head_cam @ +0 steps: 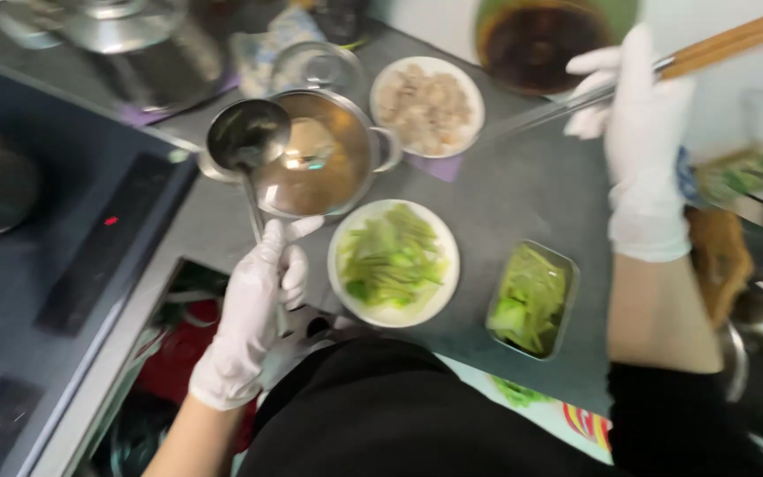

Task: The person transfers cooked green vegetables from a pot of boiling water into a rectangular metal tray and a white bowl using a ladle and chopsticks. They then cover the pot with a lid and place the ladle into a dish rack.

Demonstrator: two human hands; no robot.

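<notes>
My left hand, in a white glove, grips the handle of a metal ladle, whose bowl hangs over the left rim of a steel pot of brown broth. Off to the upper right, my gloved right hand holds long chopsticks with wooden handles and metal tips that point left over the counter. A white plate of cut green vegetables sits just right of my left hand.
A white plate of pale meatballs and a green bowl of dark sauce stand at the back. A steel tray of greens lies front right. An induction cooktop with pots fills the left.
</notes>
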